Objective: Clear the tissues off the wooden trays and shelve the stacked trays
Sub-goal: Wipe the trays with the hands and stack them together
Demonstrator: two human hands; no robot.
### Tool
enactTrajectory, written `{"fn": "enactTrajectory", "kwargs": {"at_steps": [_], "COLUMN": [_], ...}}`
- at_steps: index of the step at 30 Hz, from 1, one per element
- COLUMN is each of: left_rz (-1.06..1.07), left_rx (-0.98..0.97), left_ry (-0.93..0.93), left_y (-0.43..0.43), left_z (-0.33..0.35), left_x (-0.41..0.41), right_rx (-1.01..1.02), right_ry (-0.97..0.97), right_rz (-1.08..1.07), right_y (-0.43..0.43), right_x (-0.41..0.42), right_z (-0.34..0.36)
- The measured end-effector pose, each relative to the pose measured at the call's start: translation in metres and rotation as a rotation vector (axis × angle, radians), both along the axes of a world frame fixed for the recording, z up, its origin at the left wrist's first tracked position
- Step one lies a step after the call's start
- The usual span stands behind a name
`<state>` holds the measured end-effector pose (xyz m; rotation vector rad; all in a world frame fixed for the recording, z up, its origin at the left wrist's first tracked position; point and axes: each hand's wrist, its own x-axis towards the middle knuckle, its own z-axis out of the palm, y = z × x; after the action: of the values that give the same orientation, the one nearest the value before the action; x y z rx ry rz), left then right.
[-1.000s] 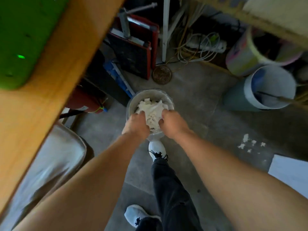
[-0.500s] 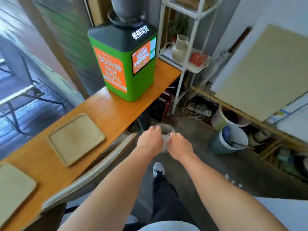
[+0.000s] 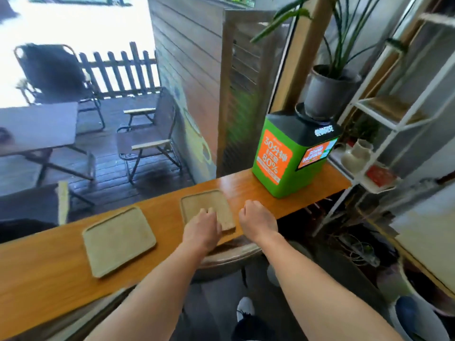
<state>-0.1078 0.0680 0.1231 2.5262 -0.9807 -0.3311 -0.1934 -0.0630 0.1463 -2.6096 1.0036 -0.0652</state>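
Two pale wooden trays lie bare on a long orange-brown counter [image 3: 37, 274]. The left tray [image 3: 118, 239] lies untouched. My left hand [image 3: 203, 226] hovers over the near part of the right tray [image 3: 204, 205], fingers curled down; contact is unclear. Just right of that tray, my right hand [image 3: 257, 221] hangs above the counter's front edge in a loose fist with nothing in it. No tissues are in view.
A green box with orange labels [image 3: 290, 158] stands on the counter's right end, a potted plant [image 3: 327, 92] on top. A white wire shelf [image 3: 384, 124] stands at the right. A chair back [image 3: 229, 254] sits below the counter. Buckets [image 3: 418, 316] stand on the floor.
Both hands rose from the bin of tissues on the floor to the counter. The view swung up from the floor to the counter and trays.
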Motion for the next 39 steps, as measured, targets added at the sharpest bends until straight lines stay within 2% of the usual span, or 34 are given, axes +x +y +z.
{"fn": "enactTrajectory", "kwargs": {"at_steps": [7, 17, 24, 29, 39], "left_rz": [0.247, 0.276, 0.41, 0.442, 0.506], "left_rx": [0.069, 0.183, 0.206, 0.304, 0.311], "left_ry": [0.013, 0.039, 0.082, 0.139, 0.236], "left_y": [0.06, 0.003, -0.029, -0.026, -0.034], "left_z": [-0.021, -0.033, -0.049, -0.066, -0.105], "left_x": [0.048, 0.079, 0.105, 0.11, 0.112], "right_rx": [0.106, 0.046, 0.052, 0.105, 0.166], "right_ry": [0.056, 0.165, 0.192, 0.261, 0.449], "right_rz": [0.156, 0.248, 0.299, 0.287, 0.25], "right_y": [0.035, -0.032, -0.085, -0.091, -0.101], "right_x": [0.063, 0.106, 0.142, 0.147, 0.133], "right_z": [-0.025, -0.06, -0.084, -0.103, -0.133]}}
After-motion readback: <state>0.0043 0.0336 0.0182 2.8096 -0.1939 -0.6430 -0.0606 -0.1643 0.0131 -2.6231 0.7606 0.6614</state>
